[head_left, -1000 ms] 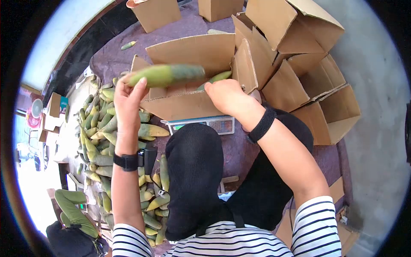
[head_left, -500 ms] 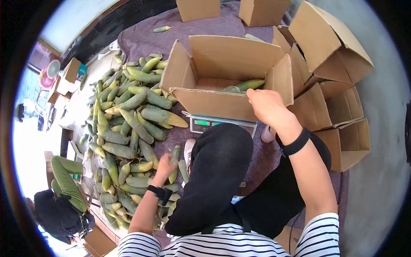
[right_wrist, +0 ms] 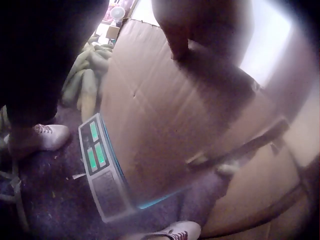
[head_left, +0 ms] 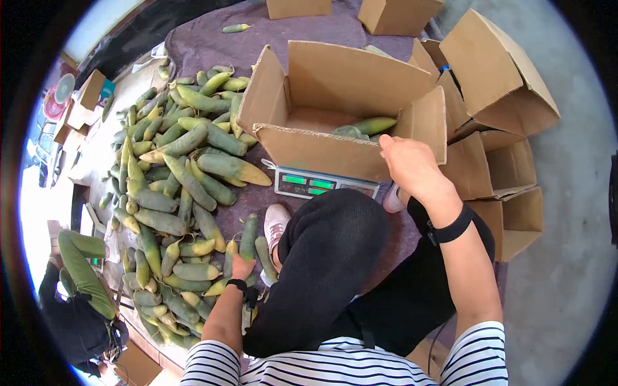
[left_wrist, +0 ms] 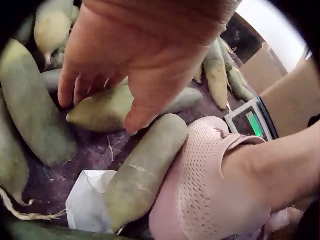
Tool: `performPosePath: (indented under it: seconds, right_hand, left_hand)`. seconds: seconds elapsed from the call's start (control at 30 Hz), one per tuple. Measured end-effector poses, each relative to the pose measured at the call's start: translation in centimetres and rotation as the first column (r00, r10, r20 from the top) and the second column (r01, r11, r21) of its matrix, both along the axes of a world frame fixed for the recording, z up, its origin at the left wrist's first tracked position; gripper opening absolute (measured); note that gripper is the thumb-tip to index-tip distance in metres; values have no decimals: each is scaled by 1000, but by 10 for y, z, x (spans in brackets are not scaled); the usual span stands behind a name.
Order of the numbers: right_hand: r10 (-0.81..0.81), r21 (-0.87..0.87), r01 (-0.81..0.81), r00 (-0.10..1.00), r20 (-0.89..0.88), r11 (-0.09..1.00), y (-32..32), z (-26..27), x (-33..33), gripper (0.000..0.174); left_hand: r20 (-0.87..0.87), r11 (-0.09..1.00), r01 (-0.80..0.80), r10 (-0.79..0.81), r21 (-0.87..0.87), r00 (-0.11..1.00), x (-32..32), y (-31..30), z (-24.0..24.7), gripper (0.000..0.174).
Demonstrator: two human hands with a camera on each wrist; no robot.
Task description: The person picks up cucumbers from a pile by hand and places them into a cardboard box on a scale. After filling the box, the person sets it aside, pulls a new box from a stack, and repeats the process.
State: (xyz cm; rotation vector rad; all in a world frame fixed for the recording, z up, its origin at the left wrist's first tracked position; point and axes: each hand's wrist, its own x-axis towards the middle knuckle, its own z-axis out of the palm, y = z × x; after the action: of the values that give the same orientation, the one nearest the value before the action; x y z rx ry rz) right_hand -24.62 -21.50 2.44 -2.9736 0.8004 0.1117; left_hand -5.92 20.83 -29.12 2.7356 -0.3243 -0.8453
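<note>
Down at the pile, my left hand (head_left: 243,265) reaches over a green radish (left_wrist: 97,111) with a yellowish tip. The left wrist view shows the thumb on its near side and the bent fingers beyond it. Another green radish (left_wrist: 145,172) lies against a pink shoe (left_wrist: 197,175). My right hand (head_left: 412,164) grips the near top edge of an open cardboard box (head_left: 322,151), close to its right corner. Inside the box, green radishes (head_left: 375,125) lie towards the right end. Beneath it is a digital scale (head_left: 309,183) with green lit displays.
A large heap of green radishes (head_left: 187,161) spreads over the purple cloth (head_left: 212,42) on the left. Several empty cardboard boxes (head_left: 489,161) stand stacked on the right. Another person (head_left: 84,289) sits at the lower left. A single radish (head_left: 236,28) lies near the back.
My left hand held a radish over the box, then went down left to the pile without it. The right hand has stayed at the box edge. The head view has shifted.
</note>
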Motion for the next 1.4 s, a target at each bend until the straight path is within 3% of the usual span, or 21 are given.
performPosePath:
  seconds: [0.1,0.23,0.3,0.33,0.4,0.43,0.47,0.53,0.6,0.67,0.7,0.77,0.87,0.93,1.03,1.17,1.33,1.4]
  right_hand:
    - [-18,-18,17,1000,-23,1000,0,-1,2,12]
    - [-35,-34,34,999,-10,999,0,-2,3,13]
    - [-43,-34,44,999,4,998,0,-3,2,13]
    - [-38,-24,38,999,16,999,0,-3,3,13]
    - [-66,-10,66,998,-1,998,0,-2,4,14]
    - [-67,-8,67,998,-14,998,1,-1,4,11]
    - [-68,-6,68,997,-26,998,1,-2,4,9]
    - [-59,-22,59,998,-7,998,-1,-6,3,12]
    - [-39,-18,39,999,8,999,0,-6,2,14]
    - [-36,-26,37,999,11,999,0,-7,1,13]
    - [-31,-34,31,999,10,999,-1,-7,1,14]
    - [-23,-30,23,1000,15,999,-2,-7,0,15]
    - [-15,-24,16,1000,15,1000,-2,-8,-1,15]
    - [-16,-30,17,1000,12,999,-2,-7,-1,15]
    - [-8,-1,8,1000,7,1000,-2,-5,-1,14]
    - [-9,8,9,1000,-11,1000,-2,-5,0,13]
    - [-15,-3,15,1000,-20,1000,-1,-4,-1,12]
    - [-3,-8,3,1000,-17,1000,-3,-2,0,13]
  left_hand:
    - [-119,990,-104,92,-100,989,11,20,-42,53]
    - [-187,987,-25,-4,-157,982,14,13,-5,50]
    - [-313,959,-162,84,-233,946,18,13,3,43]
    - [-310,959,-150,70,-241,948,20,6,14,43]
    - [-653,801,-566,326,-194,684,21,-4,49,33]
    - [-666,723,-651,370,-231,647,13,-19,86,26]
    - [-664,723,-647,363,-241,653,14,-20,93,26]
    - [-585,698,-562,249,-444,772,14,-24,113,23]
    - [-556,670,-549,239,-499,796,11,-37,151,22]
    - [-197,646,-221,110,-731,974,14,-50,185,26]
    - [-49,610,-108,113,-785,992,16,-58,202,31]
    - [254,587,125,142,-800,957,20,-76,240,39]
    - [622,629,404,164,-664,766,26,-111,297,47]
    - [625,571,475,87,-669,776,22,-146,339,51]
    - [713,495,647,-76,-580,697,22,-203,363,51]
    - [771,389,789,-247,-476,587,24,-261,357,42]
    - [756,424,695,-38,-581,654,23,-228,322,30]
    - [558,548,496,-62,-674,827,32,-191,276,26]
